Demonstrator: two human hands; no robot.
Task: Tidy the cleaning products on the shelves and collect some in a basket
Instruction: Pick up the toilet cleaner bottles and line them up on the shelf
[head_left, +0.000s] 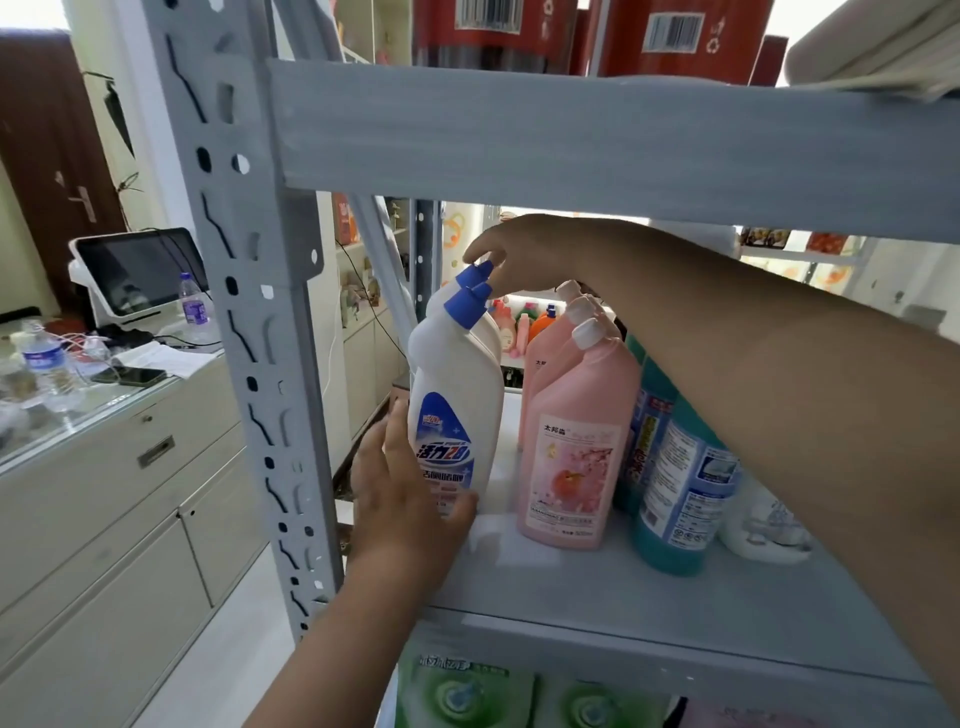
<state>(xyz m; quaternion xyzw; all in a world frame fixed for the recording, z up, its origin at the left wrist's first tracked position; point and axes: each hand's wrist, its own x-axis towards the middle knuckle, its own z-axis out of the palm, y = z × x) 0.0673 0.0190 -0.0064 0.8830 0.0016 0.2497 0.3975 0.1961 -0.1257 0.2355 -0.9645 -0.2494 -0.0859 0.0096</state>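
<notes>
Gripping the front white bottle (457, 395), upright on the shelf (623, 603), the left hand (410, 499) curls round its lower body; farther back, the right hand (524, 254) pinches the blue cap (479, 274) of a second bottle beside pink bottles (571, 452).

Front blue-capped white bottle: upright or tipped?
Upright: front white bottle stands on the shelf, cap uppermost; left hand grips its base, right hand pinches the rear bottle cap.

Bare left hand (405, 499), bare right hand (524, 254), bare forearms
</notes>
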